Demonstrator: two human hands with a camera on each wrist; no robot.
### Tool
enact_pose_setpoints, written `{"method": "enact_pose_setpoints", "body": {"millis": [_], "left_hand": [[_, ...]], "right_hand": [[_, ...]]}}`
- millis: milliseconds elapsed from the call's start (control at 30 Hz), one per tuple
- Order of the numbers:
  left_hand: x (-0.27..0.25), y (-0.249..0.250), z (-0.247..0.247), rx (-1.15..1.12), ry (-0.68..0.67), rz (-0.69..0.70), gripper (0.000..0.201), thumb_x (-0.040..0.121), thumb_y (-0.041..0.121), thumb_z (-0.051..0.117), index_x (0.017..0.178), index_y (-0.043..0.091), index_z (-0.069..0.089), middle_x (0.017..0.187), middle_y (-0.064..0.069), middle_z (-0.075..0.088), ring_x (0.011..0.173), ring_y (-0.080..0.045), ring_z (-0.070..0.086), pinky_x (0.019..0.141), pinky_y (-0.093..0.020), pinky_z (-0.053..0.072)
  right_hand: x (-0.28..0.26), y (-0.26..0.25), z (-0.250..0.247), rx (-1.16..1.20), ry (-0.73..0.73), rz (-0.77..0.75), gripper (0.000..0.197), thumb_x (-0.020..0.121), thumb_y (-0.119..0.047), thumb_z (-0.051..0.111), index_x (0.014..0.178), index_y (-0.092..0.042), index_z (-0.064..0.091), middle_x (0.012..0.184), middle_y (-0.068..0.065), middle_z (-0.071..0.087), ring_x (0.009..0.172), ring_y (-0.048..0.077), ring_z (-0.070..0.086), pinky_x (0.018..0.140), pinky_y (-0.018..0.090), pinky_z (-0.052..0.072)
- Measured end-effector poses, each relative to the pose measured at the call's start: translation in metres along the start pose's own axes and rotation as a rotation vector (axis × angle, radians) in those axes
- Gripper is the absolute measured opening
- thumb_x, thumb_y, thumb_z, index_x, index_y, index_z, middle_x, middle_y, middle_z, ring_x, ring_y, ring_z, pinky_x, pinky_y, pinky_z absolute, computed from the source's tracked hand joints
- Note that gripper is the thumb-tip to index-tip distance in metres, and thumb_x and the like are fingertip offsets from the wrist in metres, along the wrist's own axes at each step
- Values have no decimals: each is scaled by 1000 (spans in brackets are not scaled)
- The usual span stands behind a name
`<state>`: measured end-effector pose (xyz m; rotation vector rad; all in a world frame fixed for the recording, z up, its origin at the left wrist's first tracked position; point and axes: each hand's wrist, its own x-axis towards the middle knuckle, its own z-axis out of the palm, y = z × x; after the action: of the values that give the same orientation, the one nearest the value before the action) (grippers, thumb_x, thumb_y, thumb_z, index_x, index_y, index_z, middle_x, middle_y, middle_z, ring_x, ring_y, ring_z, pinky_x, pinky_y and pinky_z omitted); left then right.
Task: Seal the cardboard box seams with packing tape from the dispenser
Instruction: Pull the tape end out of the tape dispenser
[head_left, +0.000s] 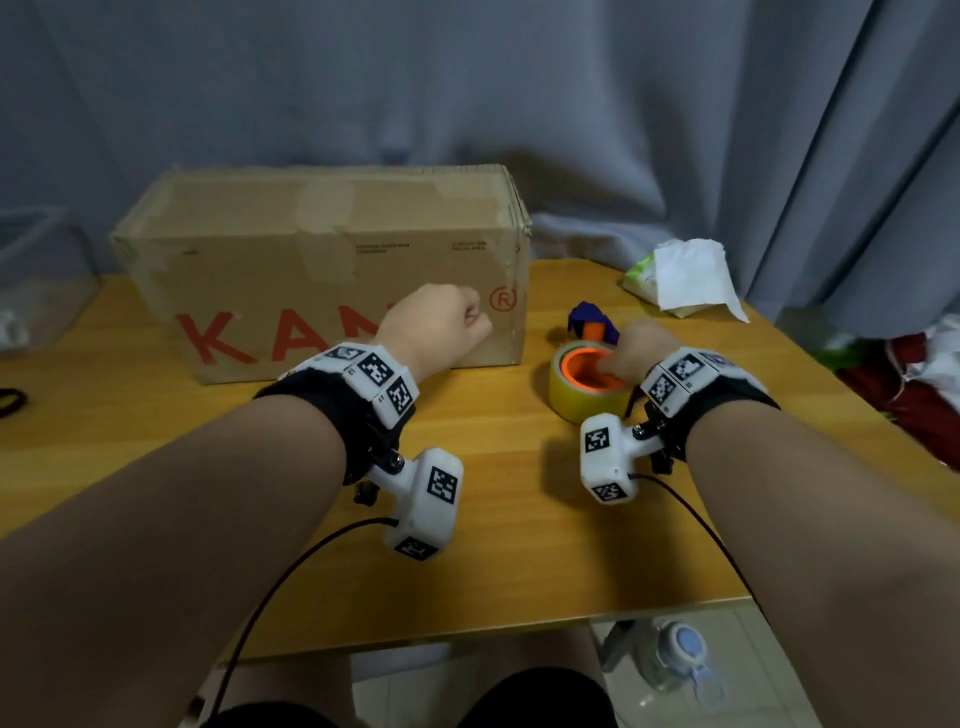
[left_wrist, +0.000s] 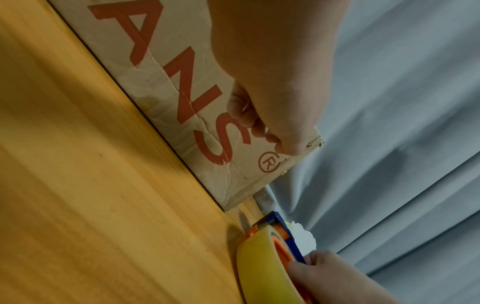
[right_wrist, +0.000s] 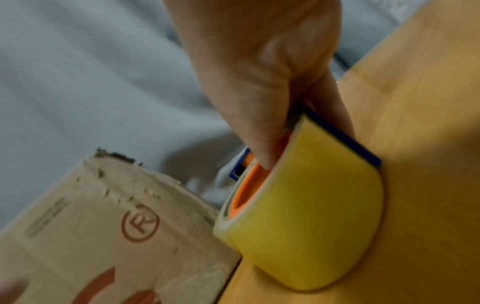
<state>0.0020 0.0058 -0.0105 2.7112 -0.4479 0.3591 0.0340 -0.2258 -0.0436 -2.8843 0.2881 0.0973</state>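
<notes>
— Where does the cardboard box (head_left: 332, 265) sit?
— On the table (head_left: 493, 519), toward its back left.
— And the tape dispenser (head_left: 589, 384)?
— Just right of the box, on the table; a tissue pack (head_left: 680, 280) lies behind it, far right.

Background clutter around the counter (head_left: 467, 571).
Grey curtain (head_left: 571, 104) behind; tissue pack (head_left: 680, 280) on far right corner, white sheet sticking out; red cloth (head_left: 914, 384) off right edge; clear tub (head_left: 41, 260) at left; bottle (head_left: 680, 660) on floor.
</notes>
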Motion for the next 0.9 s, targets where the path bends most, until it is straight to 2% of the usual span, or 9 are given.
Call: {"method": "enact_pose_setpoints", "body": {"millis": [133, 200, 367, 500, 567, 667, 767, 833, 900], "left_hand": [[-7, 2, -13, 0, 80, 70, 27, 91, 28, 49, 68, 13, 51, 88, -1, 45, 67, -21, 51, 60, -31, 42], [-9, 3, -25, -24, 118, 91, 23, 91, 28, 50, 76, 13, 55, 94, 1, 44, 72, -20, 53, 66, -33, 47], [-5, 7, -59, -116, 212, 105, 18, 91, 26, 54, 85, 10, 58, 98, -2, 44, 73, -22, 52, 74, -30, 44], [2, 14, -93, -511, 128, 47, 30, 90, 42, 56, 100, 14, 53, 87, 4, 55, 80, -11, 54, 70, -21, 43], [1, 14, -112, -642, 36, 13, 44, 86, 50, 57, 114, 18, 46, 90, 10, 58, 86, -9, 59, 76, -25, 50], [-3, 2, -139, -684, 51, -23, 46, 84, 39, 65, 118, 19, 43, 90, 11, 58, 80, -1, 60, 72, -25, 53], [-4, -24, -165, -581, 108, -40, 49, 82, 29, 70, 122, 12, 49, 97, 4, 59, 81, -3, 59, 71, -23, 54], [-6, -44, -177, -507, 127, -19, 48, 82, 22, 71, 124, 10, 51, 109, -3, 59, 82, -4, 58, 78, -22, 52], [-8, -61, -185, -502, 128, 8, 49, 81, 15, 72, 125, 11, 50, 119, -3, 57, 75, -1, 60, 76, -15, 52]], "right_hand": [[-9, 17, -8, 354, 185, 56, 39, 82, -11, 63, 113, 1, 42, 95, 14, 58, 83, 30, 56, 64, 33, 41], [-15, 16, -19, 462, 327, -20, 35, 81, -7, 61, 108, -2, 39, 89, 13, 55, 89, 35, 58, 66, 32, 38], [-40, -19, -61, 661, 556, -242, 34, 76, 1, 60, 93, -12, 33, 75, 3, 49, 70, 28, 50, 55, 24, 31], [-51, -68, -91, 814, 613, -400, 51, 76, 3, 58, 118, -14, 36, 87, -4, 50, 73, 13, 52, 63, 13, 39], [-52, -96, -101, 816, 601, -457, 77, 75, 2, 59, 142, -18, 26, 98, -4, 52, 81, 9, 54, 73, 4, 39], [-52, -137, -107, 792, 568, -532, 84, 75, -2, 61, 148, -20, 22, 121, 2, 46, 103, 16, 50, 91, 24, 41], [-51, -167, -109, 825, 455, -608, 67, 75, -8, 64, 137, -16, 41, 122, 0, 51, 103, 16, 55, 90, 30, 46], [-52, -185, -109, 882, 281, -633, 46, 71, -11, 71, 114, -18, 56, 104, 3, 65, 97, 22, 64, 84, 36, 52], [-51, -201, -109, 919, 131, -666, 53, 61, -27, 82, 108, -25, 57, 101, 0, 69, 98, 22, 66, 86, 41, 53]]}}
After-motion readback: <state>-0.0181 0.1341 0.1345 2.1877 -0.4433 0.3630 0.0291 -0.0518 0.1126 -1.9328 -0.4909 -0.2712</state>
